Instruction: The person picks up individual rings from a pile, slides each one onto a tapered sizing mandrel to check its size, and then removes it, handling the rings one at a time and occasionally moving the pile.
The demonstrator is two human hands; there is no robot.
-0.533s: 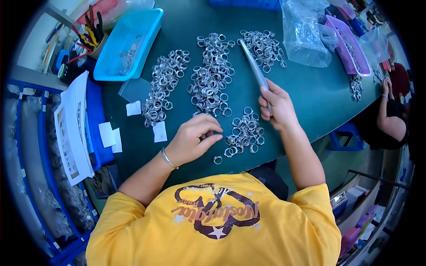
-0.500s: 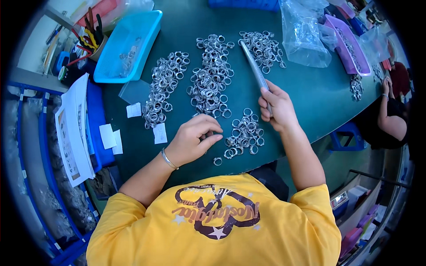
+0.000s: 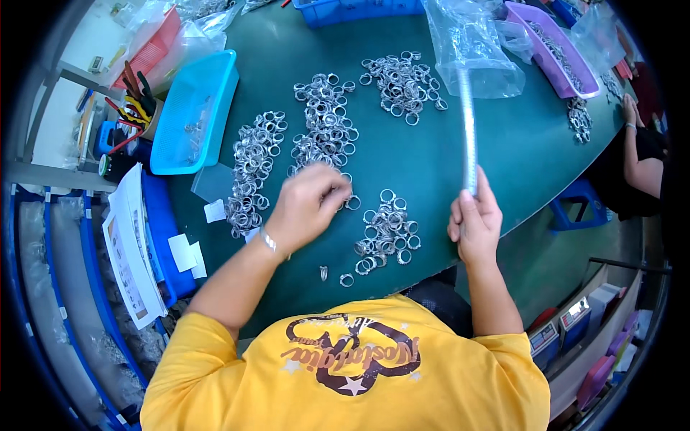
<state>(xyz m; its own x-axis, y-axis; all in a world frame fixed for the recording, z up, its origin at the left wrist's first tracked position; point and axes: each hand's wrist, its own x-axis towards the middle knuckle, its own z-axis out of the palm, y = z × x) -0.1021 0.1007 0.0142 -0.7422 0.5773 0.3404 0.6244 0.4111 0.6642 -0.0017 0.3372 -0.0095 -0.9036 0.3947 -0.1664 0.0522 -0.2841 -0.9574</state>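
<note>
My right hand (image 3: 476,223) grips the thick lower end of a tapered metal ring mandrel (image 3: 467,136), which points away from me, its tip overlapping a clear plastic bag in the view. Slightly smeared by motion, my left hand (image 3: 307,205) hangs over the near end of the middle pile of silver rings (image 3: 323,129), fingers bent. Whether it pinches a ring I cannot tell. More rings lie in a left pile (image 3: 253,172), a far pile (image 3: 406,82) and a small near pile (image 3: 388,233). Two single rings, one flat (image 3: 346,280) and one on edge (image 3: 323,273), lie nearest me.
A turquoise basket (image 3: 228,93) and a cup of pliers (image 3: 152,122) stand at the left, beside papers (image 3: 133,244) on a blue bin. The plastic bag (image 3: 481,50) and a purple basket (image 3: 591,90) are at the far right, near another person's arm (image 3: 632,158).
My right hand has swung the mandrel rightward and upright, away from the far pile. My left hand has moved over the middle pile. The whole view has shifted slightly.
</note>
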